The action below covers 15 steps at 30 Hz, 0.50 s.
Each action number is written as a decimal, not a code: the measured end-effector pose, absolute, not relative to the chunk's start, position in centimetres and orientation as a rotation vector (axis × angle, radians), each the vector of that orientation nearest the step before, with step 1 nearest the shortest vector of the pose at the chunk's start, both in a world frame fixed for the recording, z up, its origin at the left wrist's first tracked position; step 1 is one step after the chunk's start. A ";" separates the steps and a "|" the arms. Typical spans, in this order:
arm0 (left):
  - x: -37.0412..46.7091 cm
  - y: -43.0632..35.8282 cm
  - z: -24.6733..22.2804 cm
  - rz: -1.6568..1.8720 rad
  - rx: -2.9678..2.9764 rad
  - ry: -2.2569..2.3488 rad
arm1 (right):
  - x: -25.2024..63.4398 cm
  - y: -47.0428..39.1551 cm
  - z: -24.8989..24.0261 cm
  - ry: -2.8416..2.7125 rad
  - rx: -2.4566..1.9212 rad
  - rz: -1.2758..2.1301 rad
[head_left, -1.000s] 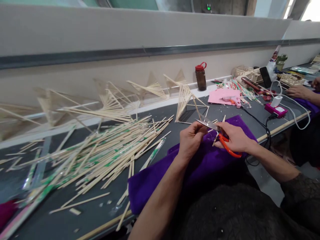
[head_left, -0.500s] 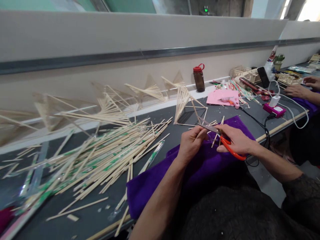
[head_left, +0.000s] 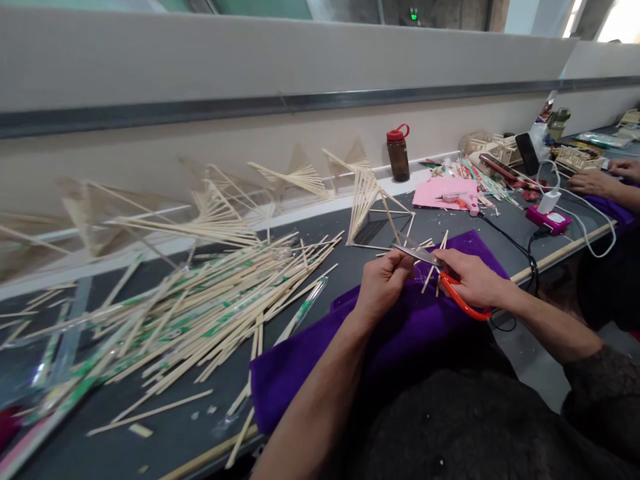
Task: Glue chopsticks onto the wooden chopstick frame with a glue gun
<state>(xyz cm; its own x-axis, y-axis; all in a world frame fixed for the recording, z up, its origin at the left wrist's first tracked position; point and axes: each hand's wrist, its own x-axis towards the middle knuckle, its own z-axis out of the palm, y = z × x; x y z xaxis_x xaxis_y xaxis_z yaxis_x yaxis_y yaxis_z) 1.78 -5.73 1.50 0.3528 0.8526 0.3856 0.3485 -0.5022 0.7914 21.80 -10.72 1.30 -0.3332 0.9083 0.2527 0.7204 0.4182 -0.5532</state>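
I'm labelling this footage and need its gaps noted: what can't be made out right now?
Head view: whatever the left hand may pinch, hidden by its own fingers.
Head view: part of the scissors, covered by the right hand.
Head view: the dark-pink item, cut off by the left edge.
Head view: print on the wrappers, too blurred.

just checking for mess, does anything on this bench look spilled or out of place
Nothing looks plainly spilled. The untidiest part is the wooden sticks, sprawled at crossing angles among plastic wrappers left of the purple cloth. One loose stick seems to overhang the front edge.
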 end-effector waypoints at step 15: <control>1.9 -5.6 1.0 1.152 1.879 1.106 | 21.7 -10.5 1.1 -2.126 -1.422 0.338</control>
